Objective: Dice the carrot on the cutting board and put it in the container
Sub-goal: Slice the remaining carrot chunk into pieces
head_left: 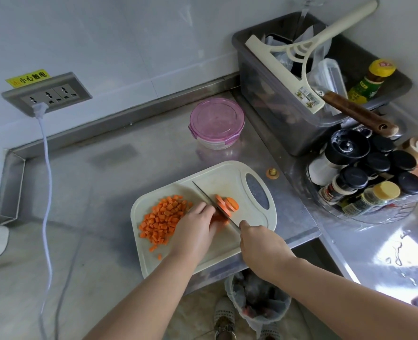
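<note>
A pale cutting board (249,190) lies on the steel counter. A heap of diced carrot (162,218) covers its left part. My left hand (195,227) holds down a carrot piece (219,218), mostly hidden under the fingers. Several round carrot slices (228,204) lean just beyond the blade. My right hand (259,239) grips the knife handle; the knife blade (208,198) runs up-left across the board, against the carrot. A round container with a pink lid (216,121) stands closed behind the board.
A grey bin (276,114) with a squeegee and utensils sits at the back right. A rack of spice jars (364,177) stands right of the board. A white cable (46,173) hangs from the wall socket. A carrot end (272,173) lies on the counter. A lined waste bin (257,300) stands below.
</note>
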Demonstrator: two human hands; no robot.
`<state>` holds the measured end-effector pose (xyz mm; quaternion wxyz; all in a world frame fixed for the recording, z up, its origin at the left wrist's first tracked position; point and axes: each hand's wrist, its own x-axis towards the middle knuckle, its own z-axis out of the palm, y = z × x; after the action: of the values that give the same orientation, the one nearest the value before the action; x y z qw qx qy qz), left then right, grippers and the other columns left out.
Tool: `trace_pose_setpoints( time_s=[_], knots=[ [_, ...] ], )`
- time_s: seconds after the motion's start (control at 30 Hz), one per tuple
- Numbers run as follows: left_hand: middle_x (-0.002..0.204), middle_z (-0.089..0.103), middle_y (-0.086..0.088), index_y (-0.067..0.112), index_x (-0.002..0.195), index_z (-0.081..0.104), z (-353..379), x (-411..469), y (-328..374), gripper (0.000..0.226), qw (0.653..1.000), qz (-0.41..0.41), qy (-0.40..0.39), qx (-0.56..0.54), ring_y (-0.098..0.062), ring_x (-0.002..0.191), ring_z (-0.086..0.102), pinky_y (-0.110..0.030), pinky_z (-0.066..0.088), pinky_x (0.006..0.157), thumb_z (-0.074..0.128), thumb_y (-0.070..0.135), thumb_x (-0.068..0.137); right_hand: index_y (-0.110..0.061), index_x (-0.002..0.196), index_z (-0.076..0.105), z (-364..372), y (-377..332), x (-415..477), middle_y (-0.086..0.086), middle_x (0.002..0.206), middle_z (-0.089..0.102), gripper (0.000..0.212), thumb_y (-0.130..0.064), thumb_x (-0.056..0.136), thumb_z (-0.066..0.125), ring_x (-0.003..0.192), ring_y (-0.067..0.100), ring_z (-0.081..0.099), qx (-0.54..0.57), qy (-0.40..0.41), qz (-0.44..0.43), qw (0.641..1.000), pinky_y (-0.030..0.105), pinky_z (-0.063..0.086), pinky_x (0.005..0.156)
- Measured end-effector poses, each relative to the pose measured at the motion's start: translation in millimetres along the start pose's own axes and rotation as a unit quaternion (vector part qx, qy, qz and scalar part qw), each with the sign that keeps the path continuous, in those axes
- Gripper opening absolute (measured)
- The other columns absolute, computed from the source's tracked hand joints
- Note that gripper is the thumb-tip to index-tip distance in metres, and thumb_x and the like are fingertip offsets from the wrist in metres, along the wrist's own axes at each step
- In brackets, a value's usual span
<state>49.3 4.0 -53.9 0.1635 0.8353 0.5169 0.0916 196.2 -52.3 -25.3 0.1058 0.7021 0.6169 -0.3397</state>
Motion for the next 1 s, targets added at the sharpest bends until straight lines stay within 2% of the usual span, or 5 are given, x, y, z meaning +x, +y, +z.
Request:
trace_pose_setpoints(
  time_s=[0.2,0.3,0.4,0.63,1.0],
  knots=[
    [0.102,0.058,0.002,0.015,0.101,0.062,-1.1,-1.1,1.1,0.013,1.000,0.001,-0.001,-0.010,-0.018,0.092,0.059,-0.020,0.033,0.065,0.059,0.025,0.092,-0.012,0.129,0.037,3.7,-1.0,8.1,0.002,0.076,0.049,0.037,0.001,0.094,0.041,0.068,0.021,0.055,0.003,-0.002,0.023,1.000,0.030,0.043,0.050],
    [0.100,0.059,0.005,0.019,0.099,0.064,-2.5,-1.8,2.3,0.011,1.000,-0.005,-0.002,-0.030,-0.016,0.091,0.059,-0.020,0.036,0.065,0.061,0.026,0.091,-0.014,0.096,0.043,-2.4,6.8,9.8,0.004,0.083,0.052,0.007,-0.011,0.099,0.037,0.070,0.019,0.054,0.078,0.002,0.024,0.997,0.025,0.036,0.051],
    [0.100,0.058,0.006,0.019,0.098,0.065,-4.0,-2.3,2.7,0.011,0.998,-0.020,0.007,-0.050,-0.015,0.091,0.058,-0.020,0.037,0.065,0.062,0.026,0.090,-0.019,0.079,0.037,-12.2,10.8,6.3,-0.003,0.074,0.044,0.022,-0.018,0.101,0.033,0.061,0.010,0.043,0.128,0.015,0.006,0.992,0.021,0.028,0.047],
    [0.093,0.062,0.000,0.013,0.091,0.068,-2.7,-4.6,-1.3,0.026,0.999,-0.014,0.030,-0.034,-0.022,0.082,0.063,-0.031,0.045,0.060,0.065,0.038,0.087,-0.015,0.124,0.043,-9.1,5.8,-10.3,0.003,0.075,0.052,0.025,-0.010,0.101,0.034,0.063,0.024,0.054,0.026,0.075,-0.027,0.996,0.033,0.046,0.056],
    [0.098,0.059,-0.003,0.009,0.090,0.063,-2.5,-4.4,-3.1,0.034,1.000,-0.008,0.000,-0.006,-0.025,0.089,0.062,-0.036,0.051,0.068,0.057,0.042,0.091,-0.015,0.131,0.037,-1.1,1.5,-15.1,0.004,0.080,0.058,0.036,-0.004,0.097,0.040,0.063,0.021,0.060,0.022,0.041,-0.027,0.999,0.036,0.052,0.056]
  ],
)
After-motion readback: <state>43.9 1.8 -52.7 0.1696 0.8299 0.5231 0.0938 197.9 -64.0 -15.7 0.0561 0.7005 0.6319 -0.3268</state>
